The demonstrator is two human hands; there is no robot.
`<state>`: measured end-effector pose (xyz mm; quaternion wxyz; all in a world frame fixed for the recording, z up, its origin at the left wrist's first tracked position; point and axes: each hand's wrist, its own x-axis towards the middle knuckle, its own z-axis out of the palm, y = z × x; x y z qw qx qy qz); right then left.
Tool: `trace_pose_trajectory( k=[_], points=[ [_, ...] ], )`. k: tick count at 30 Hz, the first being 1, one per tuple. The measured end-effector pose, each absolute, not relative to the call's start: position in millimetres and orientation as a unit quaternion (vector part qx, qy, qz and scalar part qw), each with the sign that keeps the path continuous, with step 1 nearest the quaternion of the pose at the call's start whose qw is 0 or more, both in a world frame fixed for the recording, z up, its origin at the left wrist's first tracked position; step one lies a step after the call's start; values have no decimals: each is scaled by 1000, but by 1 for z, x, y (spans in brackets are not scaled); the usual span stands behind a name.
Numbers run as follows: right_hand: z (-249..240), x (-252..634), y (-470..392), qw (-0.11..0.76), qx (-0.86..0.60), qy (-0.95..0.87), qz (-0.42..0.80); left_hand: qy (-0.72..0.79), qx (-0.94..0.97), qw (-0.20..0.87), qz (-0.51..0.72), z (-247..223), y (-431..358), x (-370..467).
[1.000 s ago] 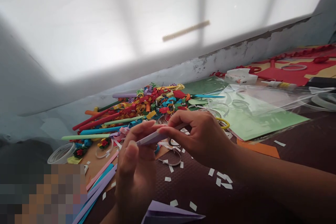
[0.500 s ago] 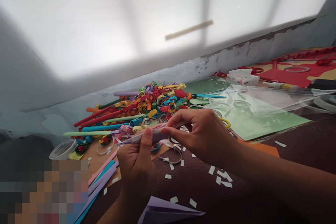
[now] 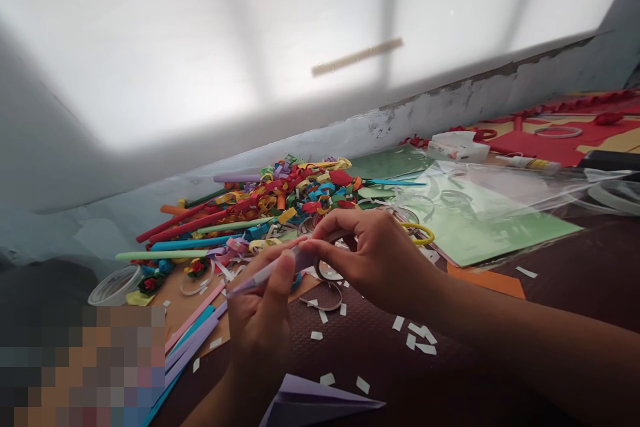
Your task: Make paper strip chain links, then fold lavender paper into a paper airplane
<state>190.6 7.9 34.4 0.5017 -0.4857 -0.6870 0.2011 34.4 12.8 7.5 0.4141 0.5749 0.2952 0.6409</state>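
Note:
A narrow folded strip of lilac paper (image 3: 263,274) lies across both hands above the table. My left hand (image 3: 265,310) is closed round it from below, thumb pressed along its upper side. With fingertips and thumb, my right hand (image 3: 367,250) pinches the strip's right end, close to my left fingertips. The exact fold at that end is hidden by the fingers. Below the hands lies a larger folded lilac paper (image 3: 313,403), with a sharp tip toward the right. Beneath my right hand a roll of tape (image 3: 327,273) is partly covered.
Behind the hands is a heap of coloured paper curls (image 3: 295,197) and rolled tubes. A green sheet (image 3: 520,237) under clear plastic lies right of it. White scraps (image 3: 420,337) dot the dark table. A tape roll (image 3: 114,285) stands left, near lilac and blue strips (image 3: 187,353).
The lilac strip has tilted, its left end now lower, and my left thumb has shifted slightly along it. My right hand keeps its pinch. The whole view has slid slightly.

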Motion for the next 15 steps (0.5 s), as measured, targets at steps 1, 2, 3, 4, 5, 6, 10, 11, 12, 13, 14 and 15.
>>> trace_pose_trajectory(
  k=[1,2,3,4,5,6,10,11,12,13,14,15],
  points=[
    [34,190,7,503,-479,-690,204,283,594,407,634,7,12,34],
    [33,189,6,504,-473,-693,205,268,614,406,622,6,12,35],
    [32,189,5,506,-470,-694,204,254,629,409,610,6,11,35],
    [32,189,5,509,-466,-695,202,243,638,413,603,5,11,36],
    [32,189,6,513,-459,-697,202,239,642,414,599,5,11,36],
    [32,190,6,517,-450,-699,207,243,641,408,602,4,12,37],
    [33,192,9,518,-408,-716,228,328,599,327,654,5,17,38],
    [34,192,9,515,-407,-719,228,341,591,306,664,5,18,38],
    [34,192,8,512,-413,-719,225,350,589,288,669,6,18,38],
    [35,191,7,508,-423,-718,220,359,592,271,669,7,17,39],
    [35,190,6,504,-435,-716,210,367,596,253,668,8,16,40],
    [35,189,4,502,-446,-716,190,373,600,235,668,9,15,41]
  ],
)
